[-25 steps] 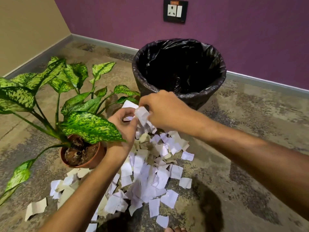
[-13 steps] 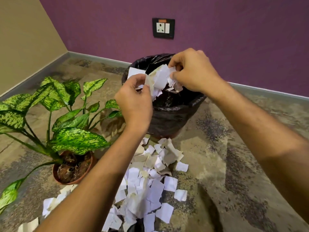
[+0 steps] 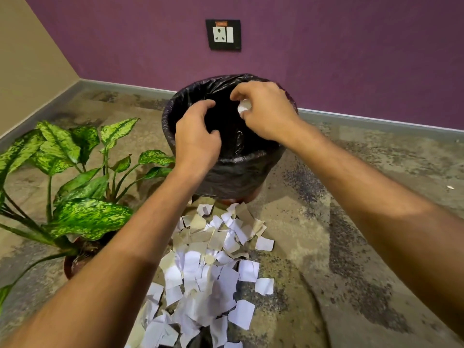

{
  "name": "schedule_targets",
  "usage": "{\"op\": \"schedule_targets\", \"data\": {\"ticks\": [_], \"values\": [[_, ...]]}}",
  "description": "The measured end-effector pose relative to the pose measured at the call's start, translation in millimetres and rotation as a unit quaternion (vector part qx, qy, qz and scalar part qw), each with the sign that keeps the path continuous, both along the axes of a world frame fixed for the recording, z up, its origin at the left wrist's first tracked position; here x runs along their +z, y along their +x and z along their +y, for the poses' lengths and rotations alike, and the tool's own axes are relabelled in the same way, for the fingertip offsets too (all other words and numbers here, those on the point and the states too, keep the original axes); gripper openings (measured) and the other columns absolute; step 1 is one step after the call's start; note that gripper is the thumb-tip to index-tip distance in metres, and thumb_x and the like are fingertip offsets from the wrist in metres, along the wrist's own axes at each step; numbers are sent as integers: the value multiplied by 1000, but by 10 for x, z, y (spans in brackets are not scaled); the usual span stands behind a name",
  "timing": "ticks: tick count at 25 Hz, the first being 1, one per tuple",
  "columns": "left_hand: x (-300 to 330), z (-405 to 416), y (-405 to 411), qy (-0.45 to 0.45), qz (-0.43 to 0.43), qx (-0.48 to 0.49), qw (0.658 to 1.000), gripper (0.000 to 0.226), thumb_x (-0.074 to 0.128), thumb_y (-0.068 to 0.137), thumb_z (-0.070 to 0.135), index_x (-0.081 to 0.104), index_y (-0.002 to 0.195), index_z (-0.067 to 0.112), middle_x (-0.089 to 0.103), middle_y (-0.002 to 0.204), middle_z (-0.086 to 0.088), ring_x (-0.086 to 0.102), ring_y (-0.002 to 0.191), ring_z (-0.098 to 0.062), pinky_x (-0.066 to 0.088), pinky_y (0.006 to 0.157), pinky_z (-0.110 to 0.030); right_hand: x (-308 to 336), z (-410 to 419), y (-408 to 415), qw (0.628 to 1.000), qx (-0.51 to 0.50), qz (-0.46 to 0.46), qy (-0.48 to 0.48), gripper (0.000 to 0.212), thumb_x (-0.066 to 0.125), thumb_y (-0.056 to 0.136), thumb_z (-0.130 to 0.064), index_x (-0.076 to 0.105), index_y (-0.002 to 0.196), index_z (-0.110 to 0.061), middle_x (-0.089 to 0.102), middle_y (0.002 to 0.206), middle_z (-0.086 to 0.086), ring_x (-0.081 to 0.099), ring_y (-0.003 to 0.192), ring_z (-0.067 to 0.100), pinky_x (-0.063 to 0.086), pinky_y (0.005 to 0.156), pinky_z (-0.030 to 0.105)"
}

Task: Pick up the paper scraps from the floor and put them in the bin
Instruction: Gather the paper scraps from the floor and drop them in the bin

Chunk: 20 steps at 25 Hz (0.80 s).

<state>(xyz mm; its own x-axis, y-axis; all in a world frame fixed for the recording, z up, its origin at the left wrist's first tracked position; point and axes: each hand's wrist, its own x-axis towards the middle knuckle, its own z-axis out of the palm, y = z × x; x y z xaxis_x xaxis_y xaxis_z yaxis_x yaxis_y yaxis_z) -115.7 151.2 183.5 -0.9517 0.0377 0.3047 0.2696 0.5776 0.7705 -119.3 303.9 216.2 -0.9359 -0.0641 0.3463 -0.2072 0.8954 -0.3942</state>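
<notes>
Hovering over the bin (image 3: 241,172), the right hand (image 3: 266,109) is pinching a paper scrap (image 3: 243,108) in its grip; the left hand (image 3: 198,136) is curling loosely, gripping nothing.

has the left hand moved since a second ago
Yes. The left hand was low beside the potted plant over the scraps; it has risen and gone forward, now over the bin opening.
</notes>
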Motion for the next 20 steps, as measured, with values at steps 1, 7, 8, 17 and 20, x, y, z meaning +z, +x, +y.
{"op": "schedule_targets", "data": {"ticks": [1,7,8,17,20], "values": [[7,-1,16,-2,4,-6,1000,56,65,80,0,52,131,21,59,126,2,59,112,-18,52,95,-39,-20,-13,-6,1000,15,-6,11,40,58,88,-4,62,123,-22,62,127,-2,55,119,18,43,96,31],[-110,-24,499,47,144,-23,988,37,61,82,0,63,118,9,62,124,-3,54,119,-15,44,103,-35,10,-110,73,998,54,-1,42,36,59,89,-8,63,121,-24,59,129,-6,57,113,18,46,97,36],[-217,-12,642,63,174,-32,982,32,59,82,-3,65,113,5,64,120,-6,56,117,-17,45,101,-36,30,-157,104,998,59,1,37,34,59,90,-9,63,120,-23,61,127,-6,58,112,18,46,97,36],[-1501,-392,1487,-19,65,-42,997,24,56,90,19,66,108,8,64,115,-4,53,111,-17,44,94,-30,-295,-895,638,968,232,-72,63,17,56,92,-24,69,103,-24,72,96,-4,64,94,19,52,82,40],[-1894,-733,1640,-121,-54,-56,990,50,58,87,49,53,124,16,56,127,-2,44,120,-18,43,97,-39,-820,-986,819,934,275,-180,141,16,55,90,-31,67,100,-27,70,97,0,63,94,25,52,77,40]]}}
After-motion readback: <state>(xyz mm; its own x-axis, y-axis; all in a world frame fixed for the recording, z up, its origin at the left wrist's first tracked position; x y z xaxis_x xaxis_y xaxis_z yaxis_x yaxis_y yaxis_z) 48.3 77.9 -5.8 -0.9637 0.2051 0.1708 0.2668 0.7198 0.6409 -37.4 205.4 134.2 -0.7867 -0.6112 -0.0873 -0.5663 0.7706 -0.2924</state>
